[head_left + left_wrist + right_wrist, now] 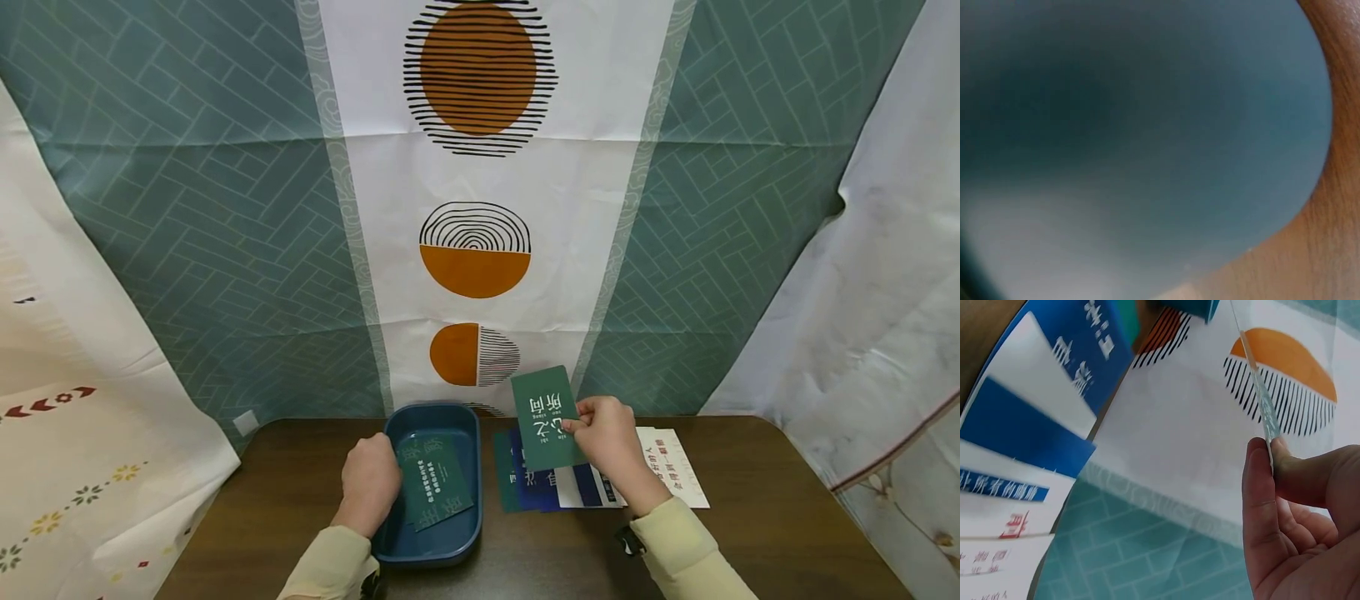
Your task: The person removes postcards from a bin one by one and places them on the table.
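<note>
My right hand (609, 437) pinches a green card (542, 408) with white lettering between thumb and fingers, raised above the row of cards. Seen from the right wrist, that card is nearly edge-on. On the left, my left hand (371, 483) grips the side rim of a dark blue rectangular tray (467, 546), fingers curled over it. Inside the tray lies another green card (442, 498) with white print, slightly askew. The left wrist view is filled by the tray's blurred outer wall (1241, 144); the hand's fingers are hidden there.
Right of the tray, overlapping cards lie in a row on the brown wooden table (780, 508): a green card (505, 475), a blue card (534, 493), and white cards (675, 467) with red lettering at the right end. A patterned cloth (615, 167) hangs behind the table.
</note>
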Demonstrator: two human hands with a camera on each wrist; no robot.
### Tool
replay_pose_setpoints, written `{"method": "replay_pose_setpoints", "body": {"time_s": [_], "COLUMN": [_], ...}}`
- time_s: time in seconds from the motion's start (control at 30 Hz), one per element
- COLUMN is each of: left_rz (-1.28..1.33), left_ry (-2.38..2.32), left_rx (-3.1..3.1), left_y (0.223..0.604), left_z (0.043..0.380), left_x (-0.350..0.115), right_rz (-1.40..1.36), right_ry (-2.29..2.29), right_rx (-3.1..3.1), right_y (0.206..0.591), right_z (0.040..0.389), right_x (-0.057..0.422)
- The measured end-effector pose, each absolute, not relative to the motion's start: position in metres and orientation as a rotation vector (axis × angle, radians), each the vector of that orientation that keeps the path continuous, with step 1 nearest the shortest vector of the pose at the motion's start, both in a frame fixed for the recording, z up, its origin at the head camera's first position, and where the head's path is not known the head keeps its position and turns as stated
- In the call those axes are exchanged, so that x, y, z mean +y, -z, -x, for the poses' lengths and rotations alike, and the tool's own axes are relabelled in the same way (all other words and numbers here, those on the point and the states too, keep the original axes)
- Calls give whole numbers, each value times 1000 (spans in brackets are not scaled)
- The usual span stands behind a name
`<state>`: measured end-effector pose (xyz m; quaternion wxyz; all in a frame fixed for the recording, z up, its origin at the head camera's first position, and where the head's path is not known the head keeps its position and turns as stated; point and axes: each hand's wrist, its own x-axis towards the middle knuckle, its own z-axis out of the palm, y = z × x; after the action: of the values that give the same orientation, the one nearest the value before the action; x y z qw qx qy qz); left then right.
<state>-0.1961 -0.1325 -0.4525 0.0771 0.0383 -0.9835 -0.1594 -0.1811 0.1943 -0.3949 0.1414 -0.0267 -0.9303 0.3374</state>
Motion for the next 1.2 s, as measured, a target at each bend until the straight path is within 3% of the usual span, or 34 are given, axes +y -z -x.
{"method": "replay_pose_setpoints", "body": {"time_s": [0.43,1.2], "left_rz": [-128,-157], "left_ry": [483,493], "left_rx": [-2953,-2943], "left_y": [450,452], "left_z": [194,197], "left_x": [-133,-131], "right_rz": [156,412], "right_ry": [-939,-581], "right_rx": [-2698,-2831], "right_y": [394,415], "right_z": [180,162], "right_x": [243,369]}}
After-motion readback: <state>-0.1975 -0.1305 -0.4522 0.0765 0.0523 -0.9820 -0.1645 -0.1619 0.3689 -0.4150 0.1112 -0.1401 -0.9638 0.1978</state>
